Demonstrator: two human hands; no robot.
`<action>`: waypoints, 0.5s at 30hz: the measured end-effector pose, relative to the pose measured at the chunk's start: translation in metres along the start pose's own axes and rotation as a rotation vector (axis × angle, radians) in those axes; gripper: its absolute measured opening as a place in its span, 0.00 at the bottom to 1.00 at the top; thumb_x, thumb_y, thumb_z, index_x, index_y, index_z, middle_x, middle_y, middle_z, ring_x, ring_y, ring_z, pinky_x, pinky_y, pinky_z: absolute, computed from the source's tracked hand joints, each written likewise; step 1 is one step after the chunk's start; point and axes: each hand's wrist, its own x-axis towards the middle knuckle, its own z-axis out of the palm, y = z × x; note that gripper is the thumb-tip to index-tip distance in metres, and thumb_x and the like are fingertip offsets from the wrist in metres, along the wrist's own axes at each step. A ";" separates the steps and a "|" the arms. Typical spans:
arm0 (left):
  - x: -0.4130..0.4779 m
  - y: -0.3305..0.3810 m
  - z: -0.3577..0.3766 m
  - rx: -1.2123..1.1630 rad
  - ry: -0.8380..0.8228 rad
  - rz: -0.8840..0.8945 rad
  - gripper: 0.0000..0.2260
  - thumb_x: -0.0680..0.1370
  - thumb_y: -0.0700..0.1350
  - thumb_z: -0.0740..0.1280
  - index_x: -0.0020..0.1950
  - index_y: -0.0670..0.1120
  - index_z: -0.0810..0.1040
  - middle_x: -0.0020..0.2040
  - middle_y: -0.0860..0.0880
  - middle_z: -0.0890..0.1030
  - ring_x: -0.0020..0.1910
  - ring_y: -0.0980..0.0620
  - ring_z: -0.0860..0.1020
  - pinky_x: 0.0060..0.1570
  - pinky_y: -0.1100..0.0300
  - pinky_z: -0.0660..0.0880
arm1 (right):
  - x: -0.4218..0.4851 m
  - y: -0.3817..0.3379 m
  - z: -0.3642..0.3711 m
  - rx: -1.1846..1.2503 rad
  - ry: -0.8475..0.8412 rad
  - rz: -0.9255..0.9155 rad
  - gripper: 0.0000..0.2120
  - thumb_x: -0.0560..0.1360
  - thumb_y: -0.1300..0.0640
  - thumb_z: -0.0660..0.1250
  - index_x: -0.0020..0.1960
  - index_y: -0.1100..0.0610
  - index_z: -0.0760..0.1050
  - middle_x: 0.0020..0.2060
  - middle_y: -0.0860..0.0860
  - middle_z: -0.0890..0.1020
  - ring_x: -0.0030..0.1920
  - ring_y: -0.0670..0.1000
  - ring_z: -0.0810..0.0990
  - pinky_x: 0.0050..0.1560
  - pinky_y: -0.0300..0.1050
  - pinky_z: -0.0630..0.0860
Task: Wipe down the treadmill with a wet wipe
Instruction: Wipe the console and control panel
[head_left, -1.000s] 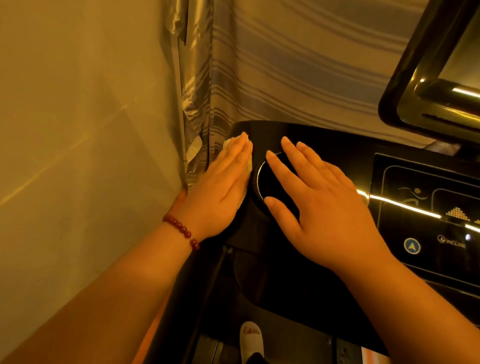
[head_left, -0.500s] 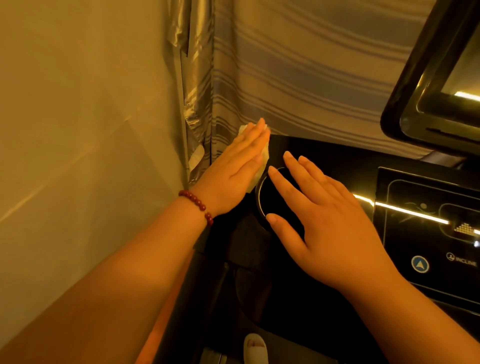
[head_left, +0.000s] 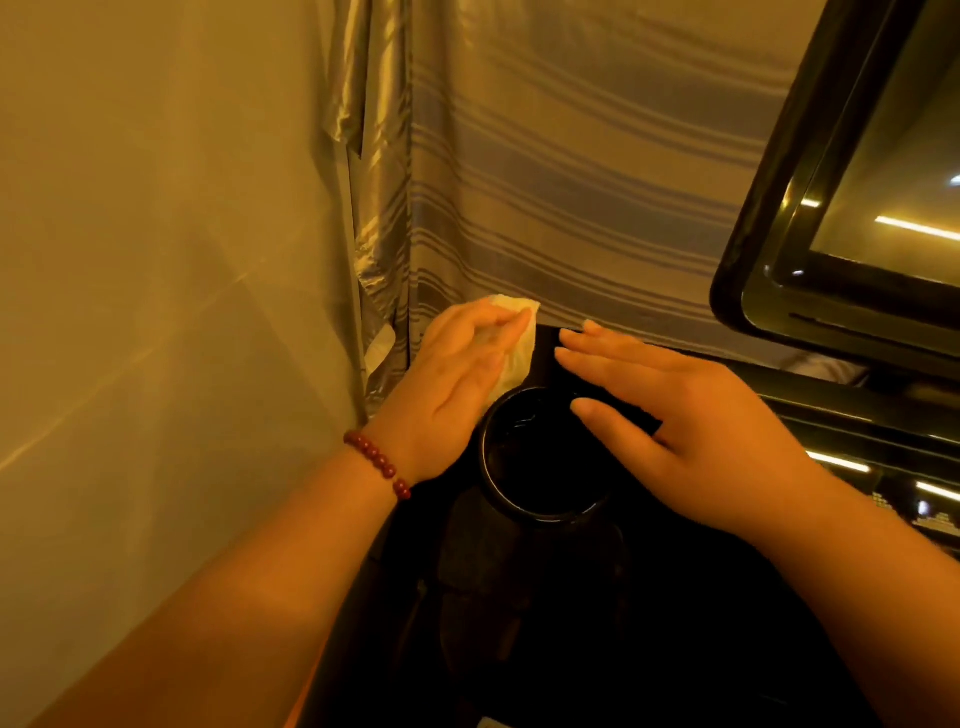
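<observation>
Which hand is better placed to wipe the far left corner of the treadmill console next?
Left. The left hand already presses the wet wipe there; the right hand is bare.

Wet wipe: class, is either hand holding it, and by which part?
The left hand presses the wet wipe flat under its fingers against the treadmill console; the wipe's far edge sticks out. The right hand holds nothing.

— Any words or numbers to read here?
— None. The treadmill's control panel (head_left: 904, 512) at four o'clock shows only small lit marks, too blurred to make out.
</observation>
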 end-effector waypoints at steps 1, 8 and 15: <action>-0.003 -0.002 -0.001 0.010 -0.014 0.018 0.19 0.84 0.49 0.47 0.75 0.56 0.59 0.70 0.63 0.64 0.73 0.58 0.60 0.74 0.53 0.56 | 0.007 0.004 0.000 -0.012 0.001 -0.063 0.23 0.79 0.39 0.57 0.71 0.46 0.68 0.69 0.38 0.68 0.71 0.37 0.61 0.67 0.30 0.58; -0.026 -0.012 -0.007 -0.222 -0.069 -0.202 0.23 0.79 0.60 0.46 0.74 0.62 0.47 0.76 0.61 0.56 0.75 0.64 0.52 0.75 0.60 0.50 | 0.058 0.013 0.013 0.035 -0.179 -0.376 0.22 0.80 0.47 0.56 0.66 0.57 0.75 0.66 0.51 0.76 0.71 0.47 0.69 0.71 0.43 0.65; -0.047 -0.011 0.003 -0.057 -0.013 -0.276 0.22 0.78 0.61 0.43 0.72 0.62 0.52 0.74 0.66 0.51 0.75 0.66 0.49 0.76 0.58 0.50 | 0.055 0.010 0.009 -0.223 -0.127 -0.415 0.24 0.82 0.44 0.49 0.59 0.53 0.80 0.56 0.50 0.82 0.58 0.51 0.78 0.56 0.51 0.73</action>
